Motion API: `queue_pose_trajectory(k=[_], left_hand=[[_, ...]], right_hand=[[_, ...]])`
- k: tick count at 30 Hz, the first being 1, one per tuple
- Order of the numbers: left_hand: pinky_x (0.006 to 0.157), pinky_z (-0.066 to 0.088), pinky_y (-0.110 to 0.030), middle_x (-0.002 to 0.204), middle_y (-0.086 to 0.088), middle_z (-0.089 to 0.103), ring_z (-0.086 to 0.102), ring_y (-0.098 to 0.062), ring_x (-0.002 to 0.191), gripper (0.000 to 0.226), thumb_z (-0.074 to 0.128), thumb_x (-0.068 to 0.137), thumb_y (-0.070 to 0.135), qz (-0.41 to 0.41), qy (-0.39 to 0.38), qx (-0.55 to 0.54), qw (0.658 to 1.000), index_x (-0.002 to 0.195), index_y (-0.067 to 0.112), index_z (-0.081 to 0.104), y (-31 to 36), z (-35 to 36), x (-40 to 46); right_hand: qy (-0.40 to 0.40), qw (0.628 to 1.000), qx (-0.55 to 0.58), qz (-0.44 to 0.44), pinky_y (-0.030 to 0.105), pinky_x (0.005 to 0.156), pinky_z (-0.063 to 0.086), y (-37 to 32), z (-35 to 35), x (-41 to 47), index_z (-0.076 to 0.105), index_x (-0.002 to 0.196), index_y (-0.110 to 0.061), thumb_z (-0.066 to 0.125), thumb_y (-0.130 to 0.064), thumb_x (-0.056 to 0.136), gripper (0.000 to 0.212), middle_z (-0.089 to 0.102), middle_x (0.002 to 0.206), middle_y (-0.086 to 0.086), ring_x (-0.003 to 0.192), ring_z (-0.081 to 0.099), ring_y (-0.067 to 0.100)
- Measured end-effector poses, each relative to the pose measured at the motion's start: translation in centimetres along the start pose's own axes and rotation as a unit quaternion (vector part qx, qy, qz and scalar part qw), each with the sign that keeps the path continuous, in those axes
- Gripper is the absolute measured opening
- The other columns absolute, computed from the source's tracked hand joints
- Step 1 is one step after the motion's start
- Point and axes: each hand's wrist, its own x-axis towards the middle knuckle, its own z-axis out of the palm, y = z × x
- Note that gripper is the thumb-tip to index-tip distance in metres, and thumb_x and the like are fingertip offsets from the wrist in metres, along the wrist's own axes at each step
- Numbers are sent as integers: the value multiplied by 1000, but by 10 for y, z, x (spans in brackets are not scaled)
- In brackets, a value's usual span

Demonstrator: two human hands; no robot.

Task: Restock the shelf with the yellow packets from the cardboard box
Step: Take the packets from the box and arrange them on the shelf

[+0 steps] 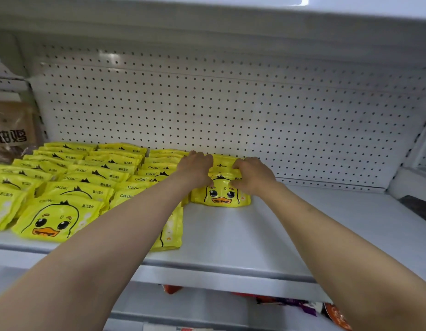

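Yellow packets with a duck face (71, 185) fill the left half of the white shelf (267, 237) in several overlapping rows. A short new row of yellow packets (220, 194) stands near the shelf's middle, close to the pegboard back. My left hand (195, 169) grips the left side of this row from above. My right hand (253, 174) grips its right side, fingers curled over the packets' tops. The front packet leans toward me. The cardboard box is out of view.
A white pegboard (231, 111) closes the back. Another shelf (231, 10) hangs overhead. A brown bag (12, 130) stands at the far left. The shelf's right half lies bare. Below the shelf edge, red and purple packages (307, 306) show.
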Motion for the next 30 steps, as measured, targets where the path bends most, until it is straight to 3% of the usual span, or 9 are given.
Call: queue_pose_trajectory(k=[9, 13, 19, 25, 30], left_hand=[[90, 47, -41, 127, -7, 52, 45, -28, 122, 57, 75, 82, 27, -51, 71, -14, 996, 132, 20, 49, -86, -61, -85], [88, 45, -39, 125, -10, 53, 48, -30, 120, 54, 72, 83, 34, -97, 103, -13, 990, 131, 19, 51, -147, -84, -150], [100, 41, -42, 122, -10, 57, 50, -32, 119, 49, 66, 85, 46, -140, 164, 26, 976, 124, 19, 56, -231, -105, -274], [82, 50, -46, 109, -10, 59, 56, -35, 102, 46, 59, 87, 50, -202, 211, 78, 953, 116, 14, 57, -291, -117, -412], [85, 51, -47, 118, -6, 57, 54, -32, 110, 44, 58, 89, 51, -262, 198, 102, 939, 120, 20, 56, -327, -118, -502]], right_hand=[[52, 995, 12, -83, 40, 98, 43, -110, -40, -7, 48, 139, -23, 63, -36, 91, 52, 47, 140, 8, 132, 40, 28], [87, 983, 53, -151, 39, 98, 41, -184, -50, -32, 50, 138, -24, 59, -40, 93, 48, 48, 141, 5, 132, 41, 26], [108, 956, 121, -245, 36, 100, 41, -304, -50, -90, 51, 136, -28, 57, -44, 94, 45, 48, 142, 0, 131, 45, 23], [107, 930, 142, -323, 36, 103, 39, -414, -25, -150, 56, 133, -26, 55, -45, 96, 42, 52, 139, -1, 131, 44, 25], [83, 908, 164, -376, 40, 109, 39, -501, -2, -187, 56, 135, -26, 50, -49, 94, 47, 52, 141, 2, 134, 41, 26]])
